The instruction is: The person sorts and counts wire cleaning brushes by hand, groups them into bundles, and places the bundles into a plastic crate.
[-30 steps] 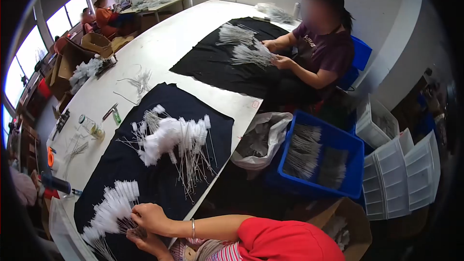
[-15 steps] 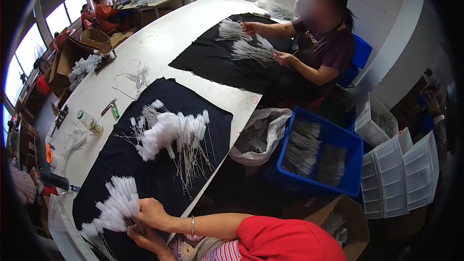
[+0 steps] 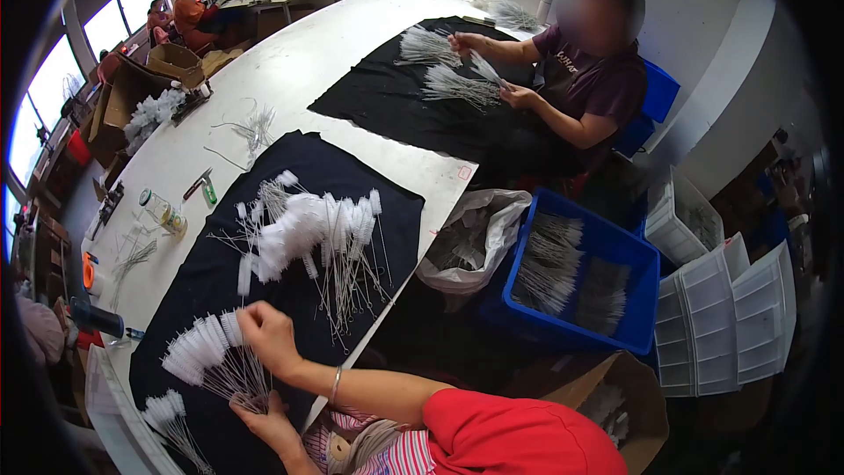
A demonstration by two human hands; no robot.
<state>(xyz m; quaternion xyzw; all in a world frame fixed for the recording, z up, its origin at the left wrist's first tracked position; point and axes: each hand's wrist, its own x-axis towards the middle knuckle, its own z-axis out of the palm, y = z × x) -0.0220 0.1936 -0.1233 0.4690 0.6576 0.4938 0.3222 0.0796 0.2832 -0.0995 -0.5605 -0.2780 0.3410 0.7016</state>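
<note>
My left hand (image 3: 268, 427) is closed around the wire handles of a fanned bundle of small white-bristled brushes (image 3: 198, 350). My right hand (image 3: 268, 339) is above it, its fingers bent and pinched at the brush head on the fan's right edge. A smaller group of the same brushes (image 3: 167, 413) lies on the dark cloth (image 3: 189, 286) to the left of my left hand. Beyond my hands, a large heap of white brushes (image 3: 303, 233) rests on the cloth, with wire handles pointing toward the table edge.
A co-worker (image 3: 585, 79) across the table handles similar brushes (image 3: 457, 86) on a black cloth. A blue bin (image 3: 646, 299) of brushes and a white sack (image 3: 505, 211) stand beside the table. On the left are a glass jar (image 3: 163, 213) and an orange tape roll (image 3: 89, 271).
My right hand has moved up from the handles to the brush heads. The bundle is now spread into a wider fan. A brush head now hangs below the heap's left side.
</note>
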